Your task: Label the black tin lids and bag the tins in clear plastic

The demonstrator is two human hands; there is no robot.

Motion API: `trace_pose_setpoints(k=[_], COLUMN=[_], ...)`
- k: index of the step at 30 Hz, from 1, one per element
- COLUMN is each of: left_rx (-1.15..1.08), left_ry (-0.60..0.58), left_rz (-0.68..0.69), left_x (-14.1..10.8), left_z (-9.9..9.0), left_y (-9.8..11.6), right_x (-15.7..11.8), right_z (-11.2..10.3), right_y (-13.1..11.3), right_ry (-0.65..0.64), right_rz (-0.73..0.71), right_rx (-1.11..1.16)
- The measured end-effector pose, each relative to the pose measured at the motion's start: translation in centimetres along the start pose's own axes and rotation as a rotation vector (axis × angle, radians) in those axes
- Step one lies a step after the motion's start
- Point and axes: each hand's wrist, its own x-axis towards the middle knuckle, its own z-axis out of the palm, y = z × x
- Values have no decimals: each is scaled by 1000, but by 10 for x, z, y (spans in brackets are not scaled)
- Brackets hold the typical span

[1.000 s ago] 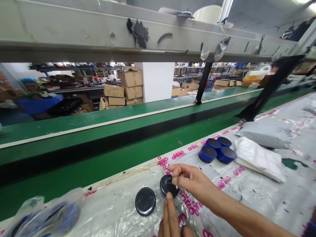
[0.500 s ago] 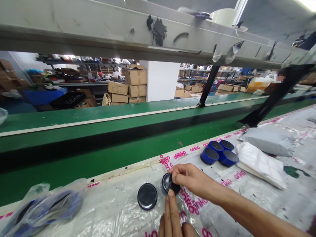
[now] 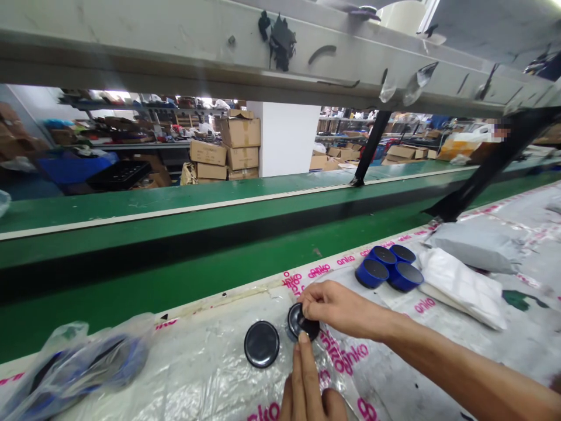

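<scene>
Two glossy black discs lie on the plastic-covered table: one (image 3: 262,344) uncovered, the other (image 3: 294,319) partly under my fingers. My right hand (image 3: 322,304) reaches in from the right, thumb and forefinger pinched over the second disc's upper right part. What is in the pinch is too small to tell. From below, my left hand (image 3: 304,374) touches that disc's near edge with outstretched fingertips, holding nothing. Several blue round pieces with dark tops (image 3: 405,276) stand grouped to the right.
Blue rings in a clear plastic bag (image 3: 105,362) lie at left. Folded white material (image 3: 464,286) and a grey bag (image 3: 475,245) are at right. Beyond the table runs a green surface (image 3: 263,263), with a black post (image 3: 372,146) and an overhead beam (image 3: 175,52).
The view has shifted slightly. My right hand's pinched fingers have moved a little up and left over the disc; my left fingertips remain at its near edge.
</scene>
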Motion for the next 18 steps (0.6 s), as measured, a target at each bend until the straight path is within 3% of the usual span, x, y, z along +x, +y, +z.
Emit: trace_pose_setpoints(k=[8,18], left_rx=[38,32], left_ry=[-2,4], left_rz=[135,78], left_x=[-2,-2], left_z=[0,2], left_y=[-5,-3], right_x=[3,-3], right_z=[1,5], right_y=[4,-5], right_ry=[1,60], right_rz=[-28,-7], right_rx=[-46,-107])
